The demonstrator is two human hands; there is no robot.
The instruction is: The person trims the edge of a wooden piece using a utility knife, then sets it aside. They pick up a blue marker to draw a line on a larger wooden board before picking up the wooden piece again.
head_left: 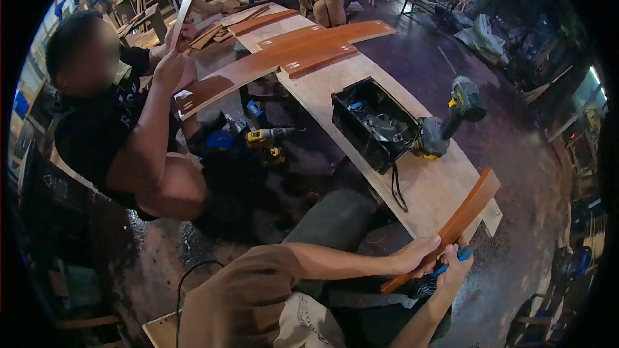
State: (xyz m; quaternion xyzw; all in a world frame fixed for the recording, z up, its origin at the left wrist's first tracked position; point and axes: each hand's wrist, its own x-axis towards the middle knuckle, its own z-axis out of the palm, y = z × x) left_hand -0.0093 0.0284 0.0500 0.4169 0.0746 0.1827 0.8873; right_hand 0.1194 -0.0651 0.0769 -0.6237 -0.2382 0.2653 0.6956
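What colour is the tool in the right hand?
The tool in the right hand shows blue, best seen in the head view.

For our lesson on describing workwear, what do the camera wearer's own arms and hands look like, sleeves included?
The left arm emerges from a loose brown sleeve and is bare below it. The right arm is bare where visible; its sleeve is out of view. Neither the left hand nor the right hand wears a glove.
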